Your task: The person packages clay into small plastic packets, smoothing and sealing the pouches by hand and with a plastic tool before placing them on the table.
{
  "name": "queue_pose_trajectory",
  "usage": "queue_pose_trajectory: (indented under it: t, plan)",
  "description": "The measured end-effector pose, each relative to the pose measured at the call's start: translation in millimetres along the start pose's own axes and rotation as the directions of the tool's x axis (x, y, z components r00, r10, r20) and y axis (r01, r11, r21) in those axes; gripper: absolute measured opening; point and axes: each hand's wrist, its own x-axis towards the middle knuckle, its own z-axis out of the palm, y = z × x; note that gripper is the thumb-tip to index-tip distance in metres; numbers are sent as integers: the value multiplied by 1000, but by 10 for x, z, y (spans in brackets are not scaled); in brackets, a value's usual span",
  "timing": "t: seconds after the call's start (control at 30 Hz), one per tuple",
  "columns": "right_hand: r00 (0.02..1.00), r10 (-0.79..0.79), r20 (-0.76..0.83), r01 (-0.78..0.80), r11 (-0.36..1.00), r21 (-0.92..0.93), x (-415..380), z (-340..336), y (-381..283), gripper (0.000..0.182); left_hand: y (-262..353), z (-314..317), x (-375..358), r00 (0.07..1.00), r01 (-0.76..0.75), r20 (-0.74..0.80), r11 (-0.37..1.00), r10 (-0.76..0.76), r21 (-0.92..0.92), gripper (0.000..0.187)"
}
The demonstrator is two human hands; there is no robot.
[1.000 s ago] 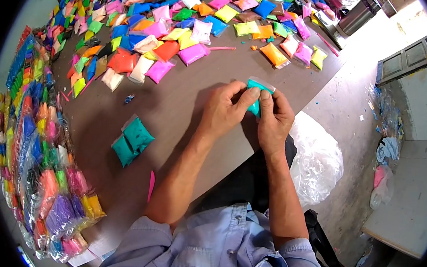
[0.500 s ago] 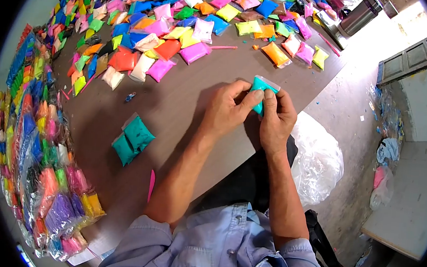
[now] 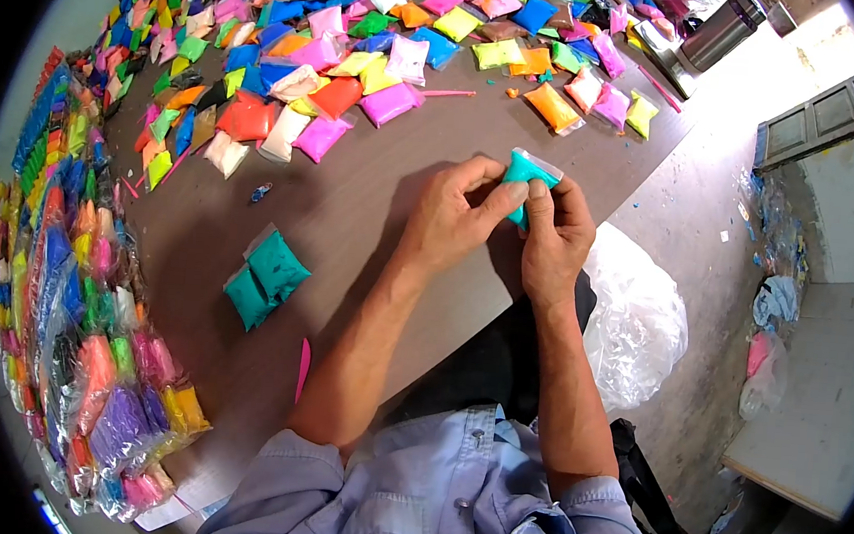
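Note:
Between my two hands is a small clear packet of teal modelling clay [image 3: 527,168], held above the table near its right edge. My left hand [image 3: 460,209] pinches it from the left, thumb on top and fingers partly hidden beneath. From the right, my right hand [image 3: 556,229] grips the same packet, its thumb pressed beside the left thumb. Two more teal clay packets [image 3: 267,280] lie touching on the table to the left of my left forearm. A pink plastic tool [image 3: 304,370] rests close to that forearm.
Loose clay packets in many colours [image 3: 330,99] cover the table's far side. Bundled bags of packets [image 3: 98,372] pile up along the left. A metal flask [image 3: 723,31] stands at the far right corner. Beside my right arm is a clear plastic bag [image 3: 634,318].
Both hands keep hold of the teal packet and have barely shifted. Everything else lies as before.

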Motion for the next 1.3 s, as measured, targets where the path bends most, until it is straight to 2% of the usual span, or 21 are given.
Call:
queue_pose_trajectory:
  t: [0.17,0.27,0.33,0.47,0.53,0.63,0.77,0.87,0.97,1.03,1.17,1.23,1.3]
  plan:
    - [999,-16,30,16,1000,-16,-14,2,17,22,-96,-36,16,996,-53,-72,996,58,66,21]
    - [998,-21,54,22,1000,-17,-10,21,-13,21,-142,-62,18,995,-68,-70,997,71,45,20]
    - [998,38,41,-37,999,-20,-9,23,-48,22,-125,-59,6,997,-59,-55,998,61,37,14]
    - [1000,22,22,-23,999,49,-16,19,-15,20,-72,-28,22,998,-41,-49,999,40,-22,18]
    - [997,-63,35,63,998,-27,-27,11,16,18,-38,4,28,995,-27,-96,999,23,-34,17]
    - [994,-99,46,103,992,-78,-31,-11,63,16,-70,-33,29,996,-4,-91,1000,5,15,17]
    - [996,-69,63,72,997,-41,-33,26,15,16,-112,-58,28,996,-24,-85,1000,24,-3,17]
    - [1000,0,19,2,998,-63,-20,29,-3,16,-154,-45,36,994,-52,-97,999,51,-9,17]
    - [997,-72,5,72,993,-88,-25,18,56,16,-116,-50,17,998,-14,-65,998,10,-57,15]
    - [995,-96,-21,94,991,-99,-29,7,72,15,-64,-38,1,989,95,-95,986,-109,-137,17]
    - [996,-86,-26,84,994,-67,-36,15,68,15,-109,-38,1,992,28,-120,998,-34,-52,20]
    - [996,-87,8,88,993,-83,-25,21,83,14,-74,-66,-15,988,101,-109,992,-110,-81,18]
    - [994,-111,0,111,992,-55,-25,24,68,14,-70,-36,-1,986,110,-109,987,-123,-117,20]
